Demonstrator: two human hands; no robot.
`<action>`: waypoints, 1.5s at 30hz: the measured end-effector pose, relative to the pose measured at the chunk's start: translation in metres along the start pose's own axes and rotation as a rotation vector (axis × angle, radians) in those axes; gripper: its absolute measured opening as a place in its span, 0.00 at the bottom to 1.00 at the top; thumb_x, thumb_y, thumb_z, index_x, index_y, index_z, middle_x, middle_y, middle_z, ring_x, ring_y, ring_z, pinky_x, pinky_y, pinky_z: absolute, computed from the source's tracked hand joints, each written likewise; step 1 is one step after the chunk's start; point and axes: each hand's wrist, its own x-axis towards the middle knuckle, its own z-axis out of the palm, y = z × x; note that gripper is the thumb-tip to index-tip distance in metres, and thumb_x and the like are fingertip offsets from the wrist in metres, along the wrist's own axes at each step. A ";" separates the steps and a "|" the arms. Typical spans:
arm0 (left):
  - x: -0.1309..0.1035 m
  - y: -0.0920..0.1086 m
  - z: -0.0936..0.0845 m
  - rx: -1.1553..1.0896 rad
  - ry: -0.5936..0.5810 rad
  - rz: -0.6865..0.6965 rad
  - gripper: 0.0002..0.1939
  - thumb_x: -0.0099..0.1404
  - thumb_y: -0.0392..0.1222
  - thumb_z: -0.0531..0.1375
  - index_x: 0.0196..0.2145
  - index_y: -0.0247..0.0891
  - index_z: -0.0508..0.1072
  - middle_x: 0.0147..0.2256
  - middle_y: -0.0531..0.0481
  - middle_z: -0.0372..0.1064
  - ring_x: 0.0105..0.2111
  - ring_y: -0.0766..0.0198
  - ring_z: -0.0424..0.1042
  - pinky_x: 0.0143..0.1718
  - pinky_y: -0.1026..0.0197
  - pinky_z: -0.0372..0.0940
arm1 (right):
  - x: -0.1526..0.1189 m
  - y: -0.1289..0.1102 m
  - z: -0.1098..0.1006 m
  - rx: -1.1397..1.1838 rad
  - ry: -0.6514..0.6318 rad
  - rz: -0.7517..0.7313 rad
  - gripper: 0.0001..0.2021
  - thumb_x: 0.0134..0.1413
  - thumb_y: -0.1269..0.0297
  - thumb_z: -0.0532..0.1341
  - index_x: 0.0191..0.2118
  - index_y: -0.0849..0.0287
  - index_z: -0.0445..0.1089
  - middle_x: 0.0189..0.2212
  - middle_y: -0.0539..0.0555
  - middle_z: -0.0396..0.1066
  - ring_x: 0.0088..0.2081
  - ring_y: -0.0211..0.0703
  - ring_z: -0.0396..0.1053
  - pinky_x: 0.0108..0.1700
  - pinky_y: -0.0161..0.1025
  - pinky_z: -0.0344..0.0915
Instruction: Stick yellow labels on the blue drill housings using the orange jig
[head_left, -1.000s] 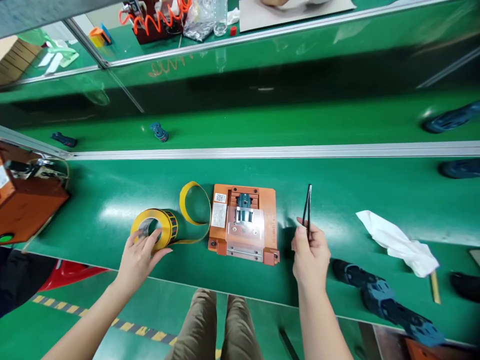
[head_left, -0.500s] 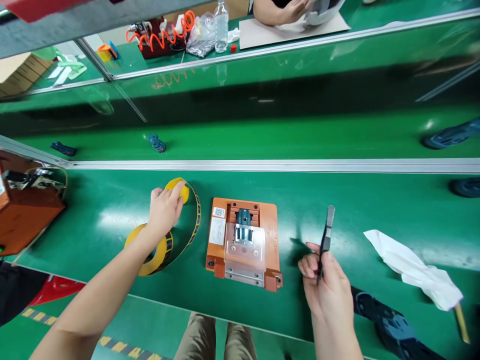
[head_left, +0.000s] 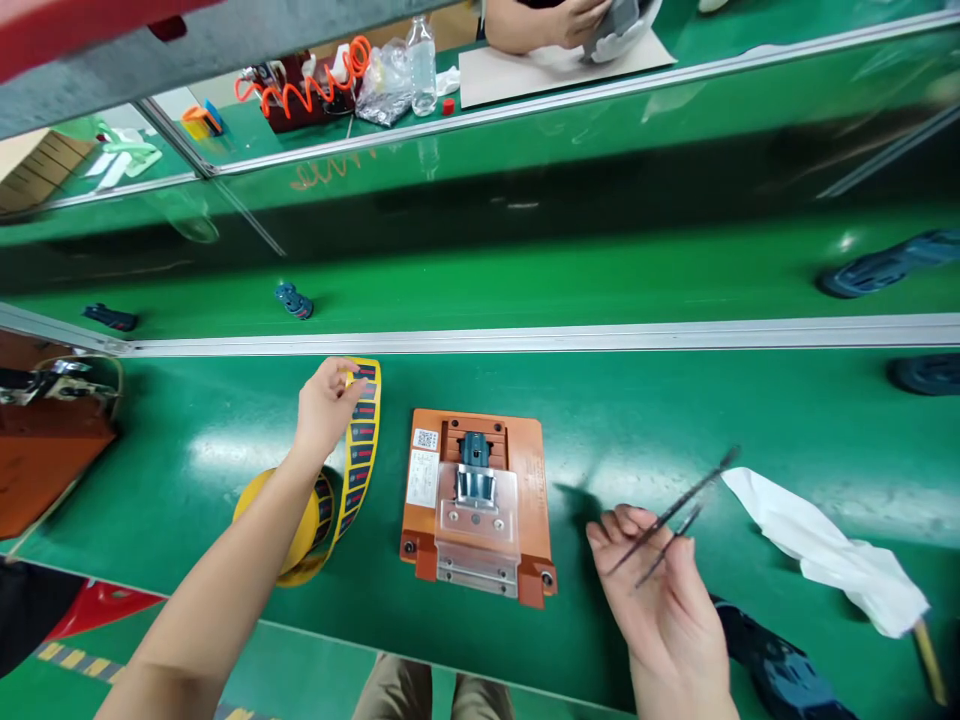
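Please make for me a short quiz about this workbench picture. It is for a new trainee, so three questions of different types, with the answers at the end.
1. Which thing do the fingers of the left hand touch?
A) the white paper
B) the yellow-edged label strip
C) the clear bottle

2. True or false: the orange fixture lies on the bench between the left hand and the right hand.

3. Fill in the missing word: the black tweezers are in the ____ hand.

Key: 1 B; 2 true; 3 right
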 end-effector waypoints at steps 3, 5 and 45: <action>-0.014 0.007 -0.009 -0.259 -0.030 -0.049 0.23 0.55 0.46 0.68 0.48 0.39 0.74 0.28 0.54 0.73 0.30 0.64 0.73 0.33 0.63 0.67 | 0.000 -0.002 0.007 -0.121 -0.039 0.027 0.15 0.42 0.52 0.76 0.33 0.54 0.78 0.35 0.51 0.69 0.32 0.36 0.65 0.32 0.34 0.71; -0.023 0.010 -0.013 -0.322 -0.026 -0.061 0.25 0.54 0.46 0.70 0.49 0.37 0.74 0.31 0.51 0.76 0.32 0.64 0.75 0.36 0.62 0.69 | 0.002 -0.003 0.019 -0.216 -0.107 0.026 0.15 0.42 0.53 0.76 0.34 0.55 0.79 0.35 0.52 0.70 0.29 0.35 0.65 0.29 0.33 0.69; -0.088 0.013 -0.018 0.173 -0.079 0.067 0.17 0.66 0.55 0.59 0.39 0.41 0.81 0.38 0.48 0.81 0.37 0.55 0.78 0.36 0.59 0.70 | 0.014 0.023 0.184 -0.586 -0.643 -0.093 0.13 0.51 0.55 0.71 0.35 0.57 0.73 0.31 0.51 0.79 0.33 0.42 0.79 0.39 0.39 0.76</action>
